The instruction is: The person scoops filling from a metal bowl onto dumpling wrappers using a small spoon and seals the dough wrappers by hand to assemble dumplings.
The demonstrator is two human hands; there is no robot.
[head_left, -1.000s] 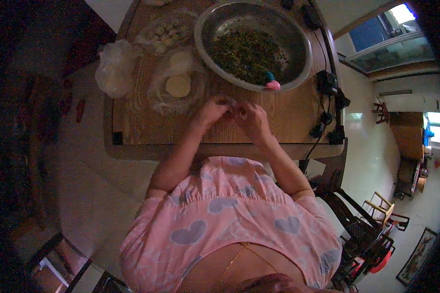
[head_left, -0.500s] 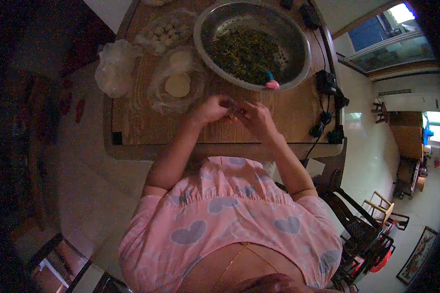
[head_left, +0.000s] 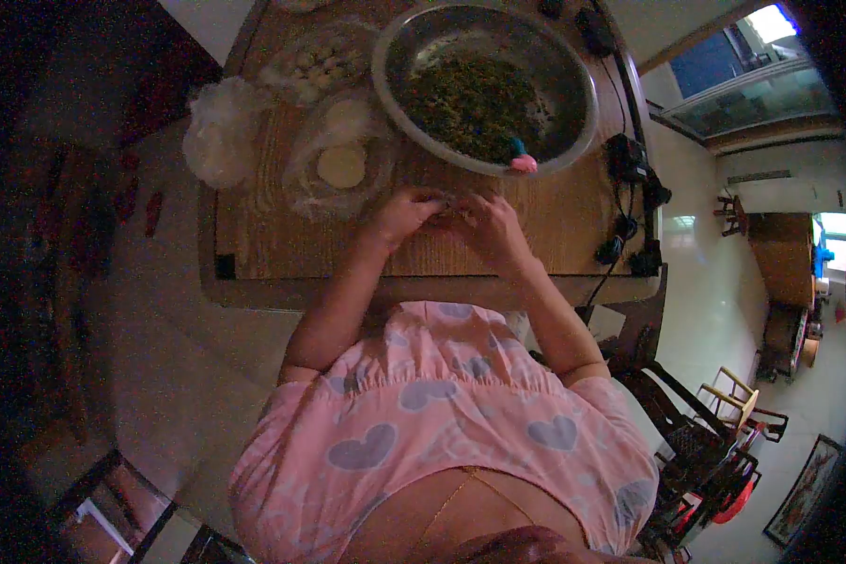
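My left hand (head_left: 406, 216) and my right hand (head_left: 494, 227) meet above the near part of the table, fingertips pinched together. Between them is a small dumpling (head_left: 454, 211), mostly hidden by the fingers. Just beyond stands a large metal basin (head_left: 581, 141) of chopped green filling (head_left: 479, 105). A utensil with a pink end (head_left: 524, 164) leans on its near rim. Left of the basin, round pale dough wrappers (head_left: 342, 165) lie on clear plastic. Farther back, several small pale pieces (head_left: 321, 70) that look like dumplings rest on plastic.
A crumpled white plastic bag (head_left: 222, 133) sits at the wooden table's (head_left: 282, 254) left edge. Black cables and adapters (head_left: 626, 158) run down the right edge. Dark chairs (head_left: 677, 414) stand on the floor to the right.
Both hands stay in nearly the same place. The fingers have shifted slightly around the dumpling, and the right hand's fingertips have turned a little.
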